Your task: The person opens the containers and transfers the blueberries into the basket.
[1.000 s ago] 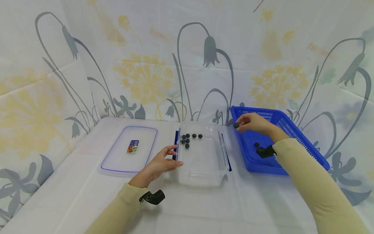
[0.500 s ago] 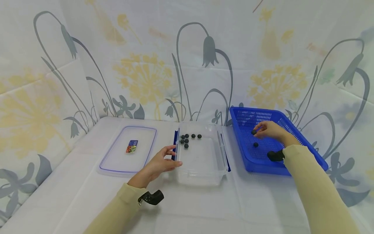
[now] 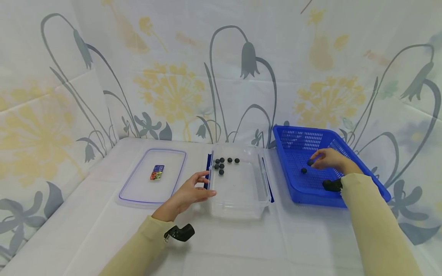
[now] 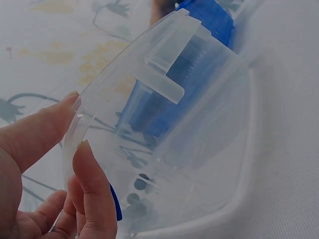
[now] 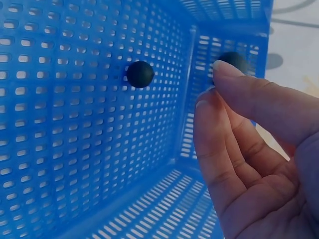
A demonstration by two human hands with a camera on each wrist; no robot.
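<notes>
A clear plastic box (image 3: 238,191) holds several small black balls (image 3: 221,172) in its far left part. My left hand (image 3: 190,190) pinches the box's left rim between thumb and fingers; the left wrist view shows the thumb and fingers on either side of the clear wall (image 4: 209,164). Over the blue plastic basket (image 3: 293,188), my right hand (image 3: 328,159) pinches a black ball (image 3: 310,162) at its fingertips. In the right wrist view this held ball (image 5: 235,60) is partly hidden behind the thumb. Another black ball (image 5: 140,74) lies on the basket's perforated floor.
Left of the box lies a clear lid (image 3: 138,191) with a blue edge and a colourful label (image 3: 157,172). A white cloth (image 3: 241,245) covers the table. Behind stands a flower-printed cloth (image 3: 186,46).
My right hand has moved from the basket's left rim rightward and down into the basket, keeping the black ball at its fingertips. The left hand and the box stay put.
</notes>
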